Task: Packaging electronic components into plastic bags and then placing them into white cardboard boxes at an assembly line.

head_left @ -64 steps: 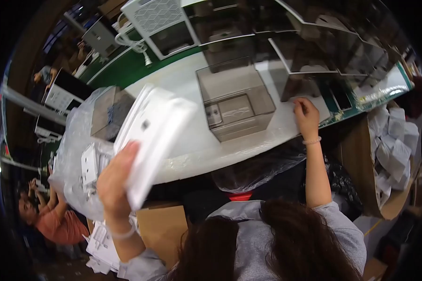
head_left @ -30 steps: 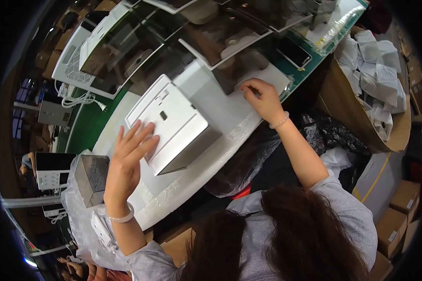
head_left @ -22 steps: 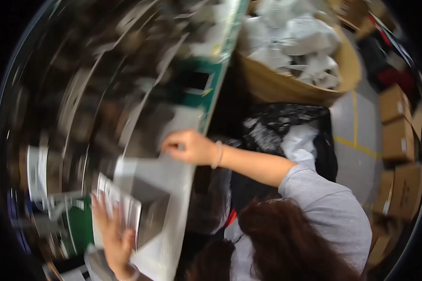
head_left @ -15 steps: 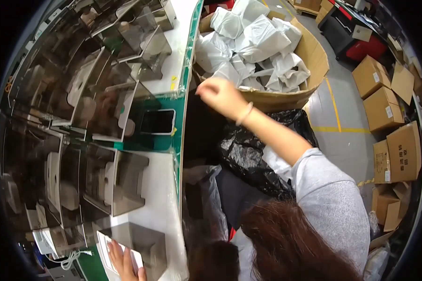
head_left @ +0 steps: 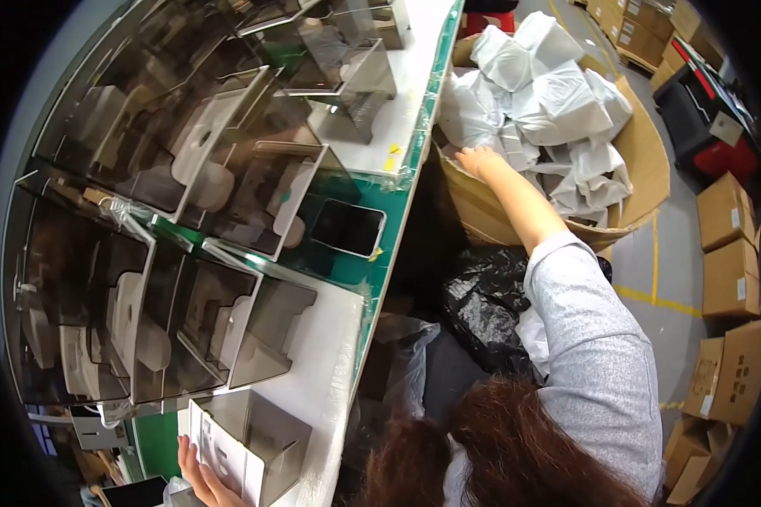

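Observation:
My left hand (head_left: pixel 205 480) lies with outstretched fingers against the white face of a smoky see-through plastic housing (head_left: pixel 281 435) at the bottom of the view. Its thumb is hidden. At the end of my outstretched right arm, my right hand (head_left: pixel 480 159) is over the near-left rim of a big cardboard bin (head_left: pixel 558 226). Its fingers look extended, with nothing visible in them. White plastic-wrapped bundles (head_left: pixel 558 101) fill the bin, close beyond the fingertips; whether they touch one is unclear.
Rows of similar smoky housings (head_left: pixel 228 169) stand on the bench at left. A phone (head_left: pixel 348 226) lies on the green mat near the bench edge. Below the bin is a black plastic bag (head_left: pixel 490 291). Cardboard boxes (head_left: pixel 727 253) line the right side.
My right arm has stretched forward, bringing the hand from in front of the bin to its rim, with fingers extended. The view has turned. My left hand stays at the housing.

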